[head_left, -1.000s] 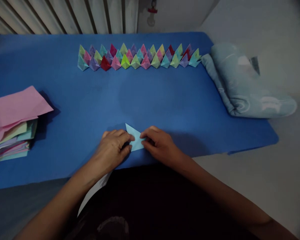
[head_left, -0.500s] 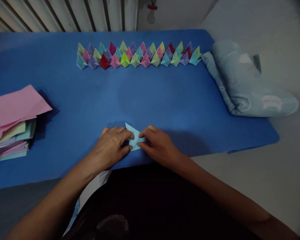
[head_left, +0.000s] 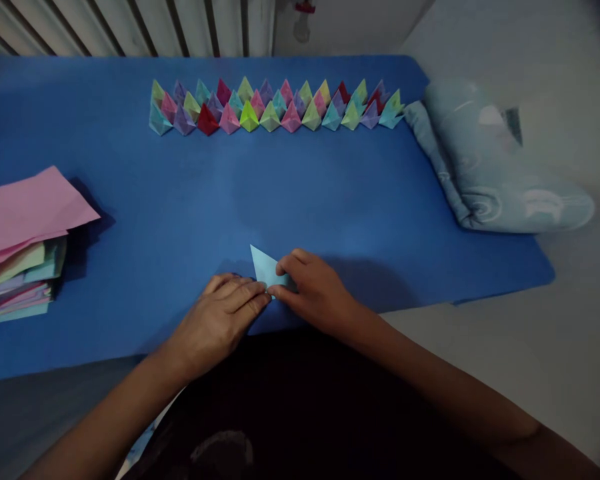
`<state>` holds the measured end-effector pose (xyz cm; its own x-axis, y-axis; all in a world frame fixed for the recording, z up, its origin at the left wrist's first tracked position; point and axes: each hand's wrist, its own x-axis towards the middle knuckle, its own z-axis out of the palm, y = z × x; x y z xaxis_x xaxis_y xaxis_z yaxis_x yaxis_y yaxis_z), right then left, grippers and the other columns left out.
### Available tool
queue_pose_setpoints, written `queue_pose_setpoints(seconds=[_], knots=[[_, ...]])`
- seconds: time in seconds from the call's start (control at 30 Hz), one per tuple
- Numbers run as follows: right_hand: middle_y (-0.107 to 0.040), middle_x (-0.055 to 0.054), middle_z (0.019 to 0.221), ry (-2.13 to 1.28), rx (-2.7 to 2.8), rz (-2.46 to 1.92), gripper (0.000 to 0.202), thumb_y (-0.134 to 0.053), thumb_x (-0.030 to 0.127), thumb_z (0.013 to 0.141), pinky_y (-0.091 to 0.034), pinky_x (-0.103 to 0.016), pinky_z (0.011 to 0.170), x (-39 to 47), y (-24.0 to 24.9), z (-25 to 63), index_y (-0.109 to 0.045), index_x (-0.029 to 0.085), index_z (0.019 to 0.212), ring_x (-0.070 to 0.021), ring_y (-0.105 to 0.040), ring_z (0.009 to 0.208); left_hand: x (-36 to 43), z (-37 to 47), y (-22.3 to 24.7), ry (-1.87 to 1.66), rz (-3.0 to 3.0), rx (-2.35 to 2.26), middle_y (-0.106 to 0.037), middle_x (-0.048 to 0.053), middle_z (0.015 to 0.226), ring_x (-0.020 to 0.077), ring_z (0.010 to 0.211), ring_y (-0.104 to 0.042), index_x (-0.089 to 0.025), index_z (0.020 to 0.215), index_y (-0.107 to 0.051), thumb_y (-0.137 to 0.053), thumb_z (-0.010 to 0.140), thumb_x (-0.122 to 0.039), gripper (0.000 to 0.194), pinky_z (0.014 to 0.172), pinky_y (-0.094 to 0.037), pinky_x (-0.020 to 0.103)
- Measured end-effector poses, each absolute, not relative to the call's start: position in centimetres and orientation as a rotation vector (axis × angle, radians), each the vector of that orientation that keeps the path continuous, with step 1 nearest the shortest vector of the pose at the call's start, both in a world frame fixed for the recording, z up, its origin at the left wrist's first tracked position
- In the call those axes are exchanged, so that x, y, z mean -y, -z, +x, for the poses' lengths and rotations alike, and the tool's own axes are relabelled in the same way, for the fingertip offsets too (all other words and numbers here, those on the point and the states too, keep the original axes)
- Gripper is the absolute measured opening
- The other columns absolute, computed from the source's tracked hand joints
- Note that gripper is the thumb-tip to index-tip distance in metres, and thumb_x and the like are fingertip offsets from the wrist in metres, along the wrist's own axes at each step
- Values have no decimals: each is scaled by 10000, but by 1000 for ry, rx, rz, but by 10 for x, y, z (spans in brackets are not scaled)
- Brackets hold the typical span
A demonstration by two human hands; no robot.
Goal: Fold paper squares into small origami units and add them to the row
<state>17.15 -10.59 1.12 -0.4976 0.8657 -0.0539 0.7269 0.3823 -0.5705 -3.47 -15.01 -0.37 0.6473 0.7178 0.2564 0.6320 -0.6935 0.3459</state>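
A small light-blue folded paper (head_left: pixel 263 264) lies near the front edge of the blue table (head_left: pixel 180 200), one sharp point towards the far side. My left hand (head_left: pixel 225 310) is closed at its lower left edge, thumb and fingertips pressed together on the paper. From the right, my right hand (head_left: pixel 313 287) grips the same paper between thumb and bent fingers and covers its right part. The fingertips of both hands almost meet at the lower edge, where the folds are hidden.
Rows of colourful folded paper pieces (head_left: pixel 269 119) stand along the far side. At the left is a stack of coloured paper (head_left: pixel 35 207), pink on top. A folded grey-blue blanket (head_left: pixel 480 167) lies at the right end. Behind the table is a white radiator (head_left: pixel 190 27).
My left hand has slid down from the paper's left side to its lower edge, baring more of the paper. The right hand has barely shifted. The view has moved slightly.
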Motion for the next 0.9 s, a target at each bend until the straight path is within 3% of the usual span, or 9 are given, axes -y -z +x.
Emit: queue_pose_setpoints(seconds=[0.2,0.43,0.63,0.77,0.9], knots=[[-538,-11,826,-833,2355,-1394,126,-675,232,825,-361,-264,645,104,-11,172,-565,180,857,-137,-484,710,163,-38,6,-517,2712,-1119,-646,103,1266,228,1176,-583,-178,1344,-513,-389,950,-82,425,1013,-410,446],[-477,27,753,-1041,2175,-1438,128,-622,115,812,-360,-235,621,87,-11,175,-550,183,731,-101,-464,643,171,-38,4,-472,2780,-1121,-615,113,1313,253,1212,-564,-124,1304,-542,-365,936,-45,416,1016,-394,466],[-499,20,737,-886,2197,-1444,142,-610,80,795,-378,-248,661,76,-11,179,-556,181,710,-113,-486,670,173,-35,5,-504,2775,-1170,-625,111,1300,249,1202,-573,-138,1289,-554,-373,935,-44,409,1014,-394,475],[-605,-56,845,-643,2299,-1377,121,-506,143,902,-416,-296,710,99,-13,184,-620,152,859,-162,-548,761,172,-31,6,-551,2755,-1190,-642,105,1277,253,1201,-571,-145,1254,-580,-383,939,-52,384,1018,-390,486],[-668,-77,1128,-341,2459,-1018,203,-490,193,939,-390,-386,890,129,-15,197,-643,182,1073,-240,-542,1069,169,-28,7,-614,2807,-1131,-655,115,1253,265,1190,-578,-100,1203,-606,-398,938,-44,342,1007,-398,485]])
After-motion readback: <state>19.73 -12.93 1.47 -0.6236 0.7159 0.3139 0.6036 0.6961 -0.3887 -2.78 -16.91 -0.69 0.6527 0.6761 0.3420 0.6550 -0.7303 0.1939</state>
